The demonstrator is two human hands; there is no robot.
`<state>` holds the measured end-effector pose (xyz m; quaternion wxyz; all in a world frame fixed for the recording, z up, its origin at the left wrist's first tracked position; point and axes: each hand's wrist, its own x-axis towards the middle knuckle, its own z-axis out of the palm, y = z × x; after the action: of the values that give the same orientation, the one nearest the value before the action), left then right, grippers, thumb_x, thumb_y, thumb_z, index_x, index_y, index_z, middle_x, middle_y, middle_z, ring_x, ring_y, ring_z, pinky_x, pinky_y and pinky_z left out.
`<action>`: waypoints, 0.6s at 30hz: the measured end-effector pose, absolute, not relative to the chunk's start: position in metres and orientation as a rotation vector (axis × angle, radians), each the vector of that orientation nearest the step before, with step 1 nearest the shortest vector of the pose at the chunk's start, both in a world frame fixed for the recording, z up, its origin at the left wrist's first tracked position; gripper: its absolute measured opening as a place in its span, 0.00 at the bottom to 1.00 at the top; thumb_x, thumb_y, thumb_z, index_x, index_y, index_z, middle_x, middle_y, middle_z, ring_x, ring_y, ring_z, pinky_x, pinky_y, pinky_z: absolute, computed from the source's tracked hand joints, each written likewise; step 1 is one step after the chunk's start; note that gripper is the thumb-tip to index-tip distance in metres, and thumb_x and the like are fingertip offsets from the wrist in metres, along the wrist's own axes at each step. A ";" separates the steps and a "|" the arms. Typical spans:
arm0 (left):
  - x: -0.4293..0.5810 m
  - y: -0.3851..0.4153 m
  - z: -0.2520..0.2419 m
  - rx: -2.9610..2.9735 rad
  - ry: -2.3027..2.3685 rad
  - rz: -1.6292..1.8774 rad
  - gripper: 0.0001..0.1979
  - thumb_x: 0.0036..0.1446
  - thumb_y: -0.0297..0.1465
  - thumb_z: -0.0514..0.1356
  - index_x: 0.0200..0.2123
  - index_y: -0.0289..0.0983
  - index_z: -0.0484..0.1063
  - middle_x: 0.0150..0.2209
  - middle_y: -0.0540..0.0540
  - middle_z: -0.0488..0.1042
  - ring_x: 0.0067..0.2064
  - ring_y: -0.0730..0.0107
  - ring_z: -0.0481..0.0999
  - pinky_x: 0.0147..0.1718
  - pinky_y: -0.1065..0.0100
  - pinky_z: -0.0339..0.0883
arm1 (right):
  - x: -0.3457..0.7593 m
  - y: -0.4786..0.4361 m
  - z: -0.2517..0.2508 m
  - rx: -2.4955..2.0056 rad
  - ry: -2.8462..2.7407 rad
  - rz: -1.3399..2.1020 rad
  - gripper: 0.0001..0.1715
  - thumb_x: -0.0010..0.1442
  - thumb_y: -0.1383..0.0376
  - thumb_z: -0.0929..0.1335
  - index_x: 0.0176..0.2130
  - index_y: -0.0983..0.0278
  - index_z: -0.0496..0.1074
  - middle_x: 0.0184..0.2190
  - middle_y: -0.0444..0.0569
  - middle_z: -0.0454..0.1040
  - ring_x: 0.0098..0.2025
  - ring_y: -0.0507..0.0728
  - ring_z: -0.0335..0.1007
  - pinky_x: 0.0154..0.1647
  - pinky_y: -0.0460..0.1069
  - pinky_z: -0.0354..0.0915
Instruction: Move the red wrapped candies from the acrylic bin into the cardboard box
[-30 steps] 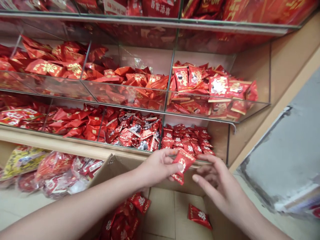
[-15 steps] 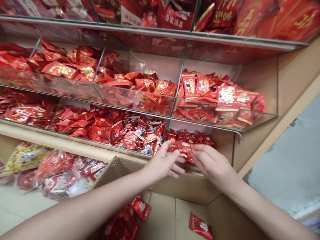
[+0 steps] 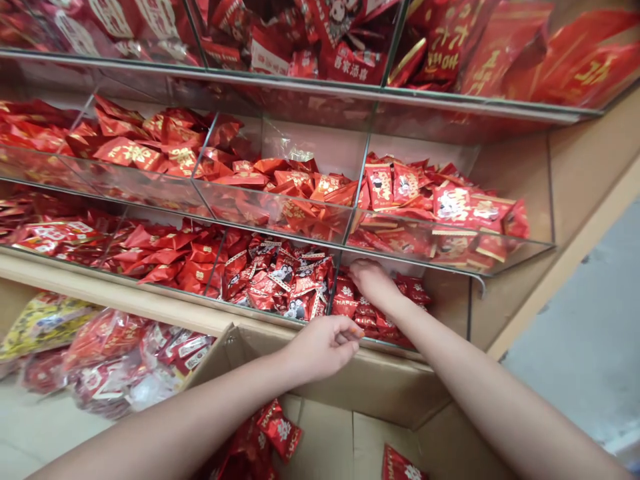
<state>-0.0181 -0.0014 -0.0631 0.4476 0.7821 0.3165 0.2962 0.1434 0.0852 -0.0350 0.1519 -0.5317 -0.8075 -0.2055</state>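
Note:
My right hand (image 3: 370,279) reaches into the lower right glass compartment (image 3: 450,303), its fingers curled down among small red candy packets (image 3: 367,308); whether it holds one I cannot tell. My left hand (image 3: 325,343) hovers just outside, in front of the glass shelf edge and above the open cardboard box (image 3: 370,383), with fingers curled in and nothing visible in them. More of the same red packets (image 3: 277,417) lie in the box below.
Glass-divided shelves hold several bins of red wrapped sweets, such as the bin (image 3: 280,277) left of my right hand and an upper bin (image 3: 440,203). Clear bags of sweets (image 3: 115,357) lie at lower left. A wooden shelf frame (image 3: 575,200) and grey wall (image 3: 590,340) stand at right.
A second ago my left hand held a red packet above the box. Both hands carried it to the lower right bin; now the right hand is inside the bin and the left has drawn back.

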 end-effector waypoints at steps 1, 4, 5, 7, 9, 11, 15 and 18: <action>-0.018 -0.001 -0.063 1.942 0.790 0.726 0.08 0.48 0.28 0.53 0.32 0.31 0.68 0.25 0.50 0.66 0.26 0.76 0.63 0.27 0.73 0.59 | 0.145 0.084 -0.034 -1.490 -2.336 -0.602 0.11 0.58 0.69 0.58 0.31 0.66 0.68 0.32 0.50 0.70 0.37 0.53 0.63 0.41 0.46 0.55; -0.018 -0.002 -0.063 1.962 0.803 0.706 0.09 0.48 0.28 0.53 0.33 0.31 0.68 0.25 0.50 0.67 0.26 0.76 0.64 0.27 0.73 0.60 | 0.147 0.080 -0.030 -1.435 -2.465 -0.579 0.11 0.57 0.69 0.58 0.33 0.66 0.68 0.35 0.51 0.71 0.39 0.53 0.63 0.42 0.46 0.55; -0.018 -0.002 -0.063 1.968 0.804 0.701 0.09 0.48 0.28 0.53 0.33 0.31 0.68 0.25 0.49 0.67 0.26 0.76 0.64 0.28 0.73 0.60 | 0.147 0.080 -0.028 -1.441 -2.515 -0.556 0.11 0.57 0.69 0.57 0.34 0.67 0.68 0.36 0.52 0.71 0.39 0.53 0.64 0.41 0.45 0.55; -0.019 -0.002 -0.063 1.986 0.806 0.693 0.09 0.48 0.28 0.53 0.33 0.31 0.68 0.26 0.49 0.68 0.27 0.76 0.65 0.29 0.73 0.61 | 0.147 0.082 -0.026 -1.462 -2.593 -0.519 0.12 0.57 0.70 0.57 0.34 0.67 0.68 0.37 0.52 0.70 0.39 0.53 0.65 0.40 0.45 0.56; -0.019 -0.003 -0.062 2.009 0.807 0.689 0.09 0.48 0.28 0.53 0.33 0.31 0.68 0.26 0.49 0.68 0.27 0.76 0.65 0.29 0.73 0.61 | 0.148 0.086 -0.025 -1.472 -2.621 -0.502 0.11 0.56 0.70 0.58 0.34 0.67 0.68 0.37 0.53 0.71 0.40 0.53 0.65 0.40 0.45 0.56; -0.019 -0.003 -0.062 2.027 0.808 0.687 0.09 0.48 0.28 0.53 0.33 0.31 0.68 0.26 0.49 0.68 0.27 0.76 0.65 0.28 0.74 0.60 | 0.148 0.090 -0.023 -1.478 -2.614 -0.468 0.10 0.55 0.69 0.60 0.34 0.67 0.68 0.37 0.53 0.71 0.40 0.54 0.65 0.41 0.45 0.56; -0.018 -0.004 -0.060 2.040 0.824 0.687 0.08 0.48 0.27 0.53 0.32 0.31 0.69 0.26 0.49 0.67 0.26 0.77 0.64 0.27 0.74 0.60 | 0.151 0.094 -0.020 -1.514 -2.534 -0.287 0.09 0.53 0.64 0.62 0.33 0.64 0.69 0.36 0.49 0.72 0.38 0.53 0.66 0.39 0.45 0.58; -0.018 -0.003 -0.061 2.062 0.820 0.706 0.08 0.48 0.27 0.53 0.32 0.31 0.69 0.26 0.49 0.68 0.27 0.76 0.65 0.28 0.74 0.61 | 0.155 0.093 -0.019 -1.572 -2.400 -0.174 0.13 0.53 0.68 0.60 0.37 0.62 0.68 0.38 0.46 0.72 0.39 0.52 0.66 0.40 0.44 0.59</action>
<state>-0.0183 -0.0033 -0.0607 0.3952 0.8134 0.3234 0.2786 0.1550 0.0935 -0.0187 0.1333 -0.5422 -0.8274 -0.0599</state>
